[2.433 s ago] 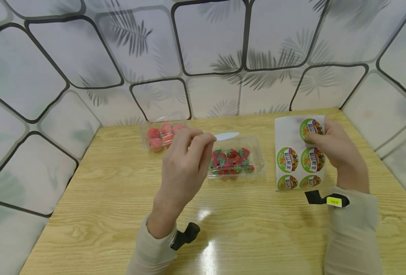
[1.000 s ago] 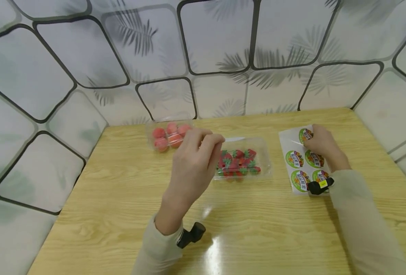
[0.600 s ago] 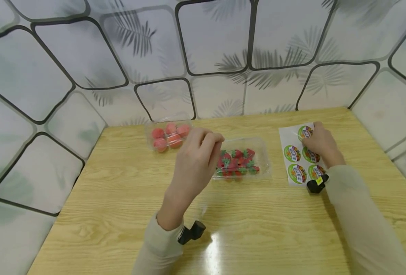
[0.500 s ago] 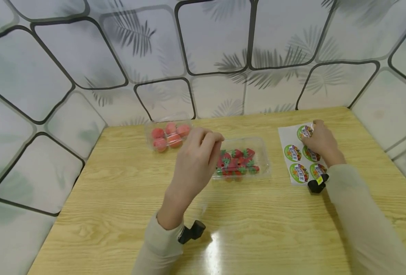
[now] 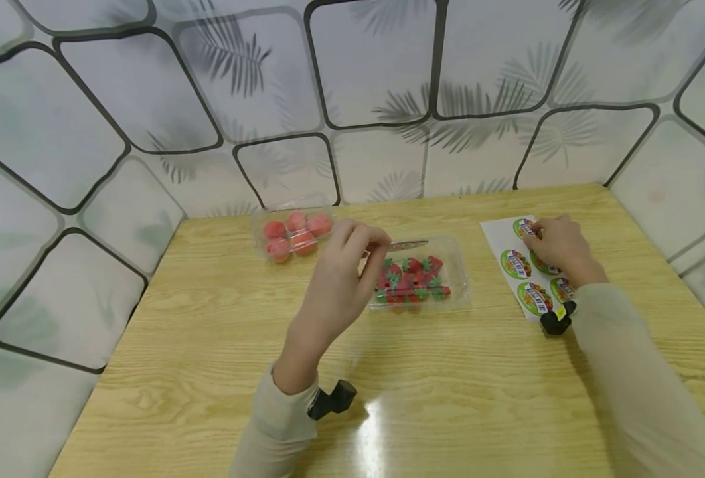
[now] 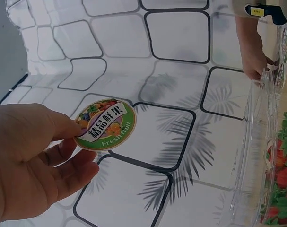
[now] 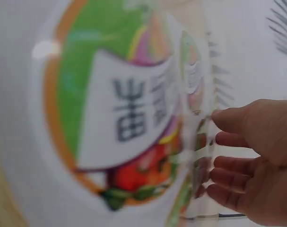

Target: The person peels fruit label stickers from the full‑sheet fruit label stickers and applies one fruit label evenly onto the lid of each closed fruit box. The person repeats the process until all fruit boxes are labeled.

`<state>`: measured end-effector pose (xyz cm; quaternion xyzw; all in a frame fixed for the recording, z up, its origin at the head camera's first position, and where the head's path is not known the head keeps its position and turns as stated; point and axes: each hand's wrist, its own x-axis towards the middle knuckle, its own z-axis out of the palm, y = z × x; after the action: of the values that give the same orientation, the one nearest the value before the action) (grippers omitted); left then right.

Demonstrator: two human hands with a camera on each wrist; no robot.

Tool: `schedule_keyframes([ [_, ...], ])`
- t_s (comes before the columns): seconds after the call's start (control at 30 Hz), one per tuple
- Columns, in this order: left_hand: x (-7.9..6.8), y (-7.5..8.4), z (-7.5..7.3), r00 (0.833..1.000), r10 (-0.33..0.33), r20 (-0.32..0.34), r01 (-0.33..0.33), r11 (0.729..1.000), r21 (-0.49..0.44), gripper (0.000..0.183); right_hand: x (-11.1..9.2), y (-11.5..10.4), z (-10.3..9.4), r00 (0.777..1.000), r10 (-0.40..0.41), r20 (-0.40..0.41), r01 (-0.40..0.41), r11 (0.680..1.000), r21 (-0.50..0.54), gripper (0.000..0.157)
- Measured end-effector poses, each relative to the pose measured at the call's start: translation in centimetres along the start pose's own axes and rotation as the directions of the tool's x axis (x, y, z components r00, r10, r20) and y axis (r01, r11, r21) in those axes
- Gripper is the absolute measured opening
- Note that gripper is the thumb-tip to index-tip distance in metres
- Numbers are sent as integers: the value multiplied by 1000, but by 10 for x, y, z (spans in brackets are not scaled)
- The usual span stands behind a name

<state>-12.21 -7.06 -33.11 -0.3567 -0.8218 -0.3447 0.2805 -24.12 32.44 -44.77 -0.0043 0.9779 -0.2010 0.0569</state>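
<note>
My left hand (image 5: pixel 343 275) is raised in front of the strawberry box and pinches a round fruit sticker (image 6: pixel 107 124) by its edge, thumb against fingers. The sticker's green rim reads "Fresh fruit" in the left wrist view; from the head it shows nearly edge-on. At the right, a white sheet of round stickers (image 5: pixel 515 264) lies on the table. My right hand (image 5: pixel 561 249) reaches over the sheet's right side, covering part of it. In the right wrist view its fingertips (image 7: pixel 223 195) are right at the sheet, thumb and fingers spread apart and loosely bent.
A clear plastic box of strawberries (image 5: pixel 457 282) sits mid-table, partly behind the left hand. Farther left, another clear box (image 5: pixel 259 229) holds several peach-like red fruits. A patterned backdrop (image 5: pixel 376 166) rises behind the wooden table (image 5: pixel 209 358).
The sheet has come down to the table and turned slightly, and the right hand's grip on it has loosened. The sticker in the left hand has tilted to show its printed side.
</note>
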Motion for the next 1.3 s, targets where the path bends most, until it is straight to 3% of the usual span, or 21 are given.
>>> schedule_keyframes([
  [0.2, -1, -1, 0, 999, -33, 16, 34, 999, -32, 9, -14, -16, -10, 997, -23, 69, 22, 1000, 13, 55],
  [0.4, 0, -2, 1, 999, -35, 23, 36, 998, -54, 11, -50, -60, -20, 993, -111, 30, 106, 986, 125, 58],
  [0.6, -1, -2, 1, 999, -43, 18, 44, 995, -91, 12, -85, -89, -32, 969, -214, 123, 192, 967, 168, 56],
  [0.67, -1, 0, 1, 999, -45, 8, 46, 993, -108, 12, -98, -99, -39, 965, -245, 89, 223, 954, 199, 55],
  [0.77, -1, 1, 1, 999, -52, -9, 50, 988, -147, 13, -118, -121, -50, 948, -305, -94, 319, 903, 287, 51],
  [0.87, -2, 1, 1, 998, -68, -12, 64, 977, -201, 13, -132, -148, -55, 864, -399, -307, 490, 807, 329, 51],
  [1.0, -4, 1, -1, 996, -92, -10, 86, 956, -280, 14, -139, -179, -49, 736, -519, -434, 663, 683, 307, 53],
  [1.13, -3, 0, -4, 993, -117, -8, 107, 931, -350, 18, -140, -195, -41, 657, -586, -475, 739, 624, 253, 65],
  [1.3, -1, 2, -5, 988, -153, 20, 147, 895, -421, 27, -142, -203, -37, 562, -658, -502, 802, 582, 135, 80],
])
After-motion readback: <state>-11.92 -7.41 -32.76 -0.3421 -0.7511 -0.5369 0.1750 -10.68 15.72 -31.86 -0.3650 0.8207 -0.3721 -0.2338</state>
